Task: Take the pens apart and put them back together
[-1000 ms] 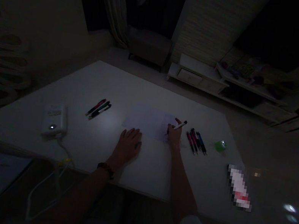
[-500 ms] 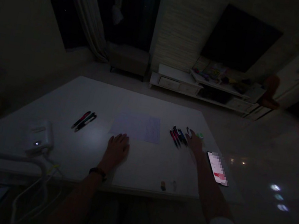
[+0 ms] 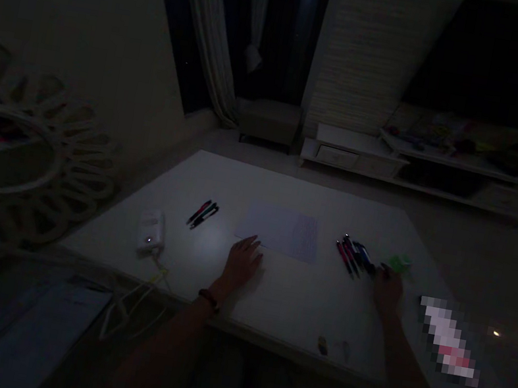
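My left hand (image 3: 243, 263) lies flat on the white table (image 3: 271, 296), fingers stretched out. Its fingertips reach the near edge of a sheet of paper (image 3: 266, 225), whose right part bears lines of writing (image 3: 305, 237). My right hand (image 3: 388, 294) is closed, with a dark pen (image 3: 383, 268) seeming to show at its fingertips; dim light blurs the details. Just left of it lies a row of several pens (image 3: 351, 256), red, dark and blue. A green item (image 3: 400, 264) sits right behind that hand. Another small group of pens (image 3: 203, 213) lies left of the paper.
A white box-like device (image 3: 151, 232) with a small light and cables (image 3: 159, 273) stands at the table's left. To the right lies a phone (image 3: 447, 337), blurred out. Small items (image 3: 322, 346) rest near the front edge. A round decorative frame (image 3: 62, 156) stands at left.
The view has turned left, so the table sits further right in it. My right hand has drawn back slightly towards me from beside the pens. The left hand stays by the paper.
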A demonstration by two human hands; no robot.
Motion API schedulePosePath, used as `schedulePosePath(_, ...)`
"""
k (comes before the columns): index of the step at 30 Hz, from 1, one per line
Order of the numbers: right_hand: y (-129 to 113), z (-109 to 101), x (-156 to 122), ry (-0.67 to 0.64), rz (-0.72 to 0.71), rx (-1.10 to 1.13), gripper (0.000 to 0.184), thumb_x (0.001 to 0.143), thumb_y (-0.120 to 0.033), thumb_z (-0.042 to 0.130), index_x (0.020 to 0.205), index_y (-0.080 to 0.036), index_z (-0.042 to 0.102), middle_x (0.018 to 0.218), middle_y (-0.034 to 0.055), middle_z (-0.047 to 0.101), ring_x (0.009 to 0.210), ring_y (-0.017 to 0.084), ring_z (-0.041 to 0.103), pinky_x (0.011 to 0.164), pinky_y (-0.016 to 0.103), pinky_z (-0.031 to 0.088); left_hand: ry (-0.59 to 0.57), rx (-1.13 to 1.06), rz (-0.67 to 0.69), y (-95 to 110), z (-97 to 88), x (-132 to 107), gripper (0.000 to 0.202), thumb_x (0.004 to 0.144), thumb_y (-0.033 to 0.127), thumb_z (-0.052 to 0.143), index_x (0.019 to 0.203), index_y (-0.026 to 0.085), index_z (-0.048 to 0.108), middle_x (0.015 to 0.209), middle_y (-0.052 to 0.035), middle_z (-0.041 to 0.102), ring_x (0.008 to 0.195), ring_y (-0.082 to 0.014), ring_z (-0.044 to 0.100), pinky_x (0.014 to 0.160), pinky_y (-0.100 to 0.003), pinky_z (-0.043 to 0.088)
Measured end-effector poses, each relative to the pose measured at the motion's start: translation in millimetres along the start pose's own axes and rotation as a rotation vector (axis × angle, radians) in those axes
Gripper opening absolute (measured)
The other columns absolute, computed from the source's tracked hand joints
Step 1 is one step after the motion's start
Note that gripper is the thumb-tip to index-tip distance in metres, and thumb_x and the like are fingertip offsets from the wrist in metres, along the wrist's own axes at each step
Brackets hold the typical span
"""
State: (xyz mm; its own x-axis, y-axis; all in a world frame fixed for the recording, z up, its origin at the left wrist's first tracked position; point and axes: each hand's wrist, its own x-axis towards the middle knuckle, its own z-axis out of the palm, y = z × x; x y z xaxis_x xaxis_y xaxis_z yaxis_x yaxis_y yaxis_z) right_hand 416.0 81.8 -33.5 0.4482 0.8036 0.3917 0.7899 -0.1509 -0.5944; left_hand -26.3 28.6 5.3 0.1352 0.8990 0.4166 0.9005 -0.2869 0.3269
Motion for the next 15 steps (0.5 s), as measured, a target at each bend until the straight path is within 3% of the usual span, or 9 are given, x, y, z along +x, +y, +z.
schedulePosePath(5,3.4,-16.7,-45.2,0.099,0.021,0.07,0.045,0.076,-0.039,0.041,0.099,-0.009,0.065,0.088,0.016,0.06,0.081,0.026,0.053,0.074,0.038,0.041,0.167,0.039,-0.338,-67.1,-48.8,17.8,0.028,0.086,0.03,0.043,0.104,0.014,0.058,0.103,-0.0127,0.062,0.1,-0.0217,0.056,0.089,-0.036,0.042)
schedulePosePath(9,-5.1,-30.3,-79.3,0.13,0.037,0.11,0.041,0.075,-0.037,0.042,0.094,-0.009,0.067,0.086,0.0149,0.059,0.076,0.024,0.053,0.072,0.038,0.042,0.116,0.015,-0.589,-116.8,-77.5,22.8,0.019,0.076,0.025,0.054,0.091,0.013,0.058,0.106,-0.016,0.059,0.1,-0.0258,0.054,0.085,-0.038,0.042)
schedulePosePath(15,-15.6,-34.1,-90.7,0.165,0.036,0.121,0.037,0.074,-0.034,0.042,0.09,-0.011,0.067,0.085,0.0133,0.057,0.078,0.024,0.053,0.073,0.037,0.044,0.164,-0.139,-0.681,-126.6,-81.5,19.0,0.012,0.074,0.024,0.054,0.071,0.012,0.052,0.101,-0.0217,0.059,0.1,-0.0313,0.054,0.076,-0.04,0.042)
